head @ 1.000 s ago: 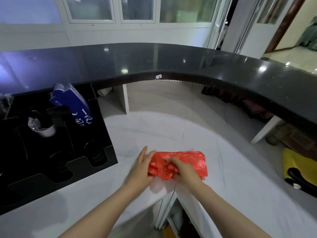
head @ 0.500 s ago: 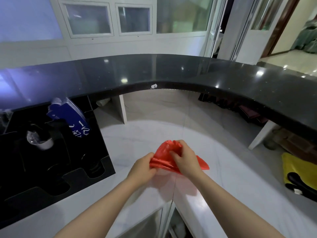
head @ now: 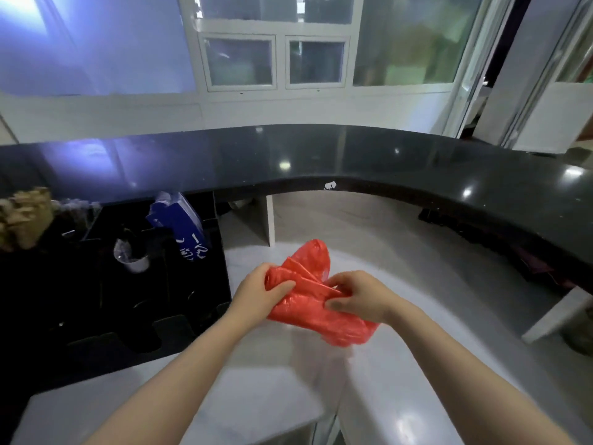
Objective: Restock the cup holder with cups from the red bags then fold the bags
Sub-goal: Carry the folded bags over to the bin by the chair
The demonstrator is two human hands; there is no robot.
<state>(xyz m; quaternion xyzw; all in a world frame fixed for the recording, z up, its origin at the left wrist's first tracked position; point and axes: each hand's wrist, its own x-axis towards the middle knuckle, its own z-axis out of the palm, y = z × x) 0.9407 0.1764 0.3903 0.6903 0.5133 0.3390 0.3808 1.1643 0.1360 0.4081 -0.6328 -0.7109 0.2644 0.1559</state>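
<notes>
A crumpled red plastic bag [head: 316,305] is held up off the white marble counter [head: 401,364] between both hands. My left hand [head: 256,292] grips its left end, thumb curled over the plastic. My right hand [head: 359,298] pinches its right side, with part of the bag hanging below and behind that hand. The black cup holder [head: 109,303] stands to the left on the counter, with round slots along its front. One slot holds clear cups [head: 131,256] and a blue cup sleeve [head: 183,224] leans at its back.
A curved black raised bar top [head: 353,162] wraps around the far side. Brown paper items [head: 24,216] sit at the far left. White shelf supports [head: 269,220] stand under the bar. Windows and a doorway lie beyond.
The bag lay folded flat on the counter under both hands; it has since been lifted and bunched, and both hands now hold it in the air. The view has tilted upward.
</notes>
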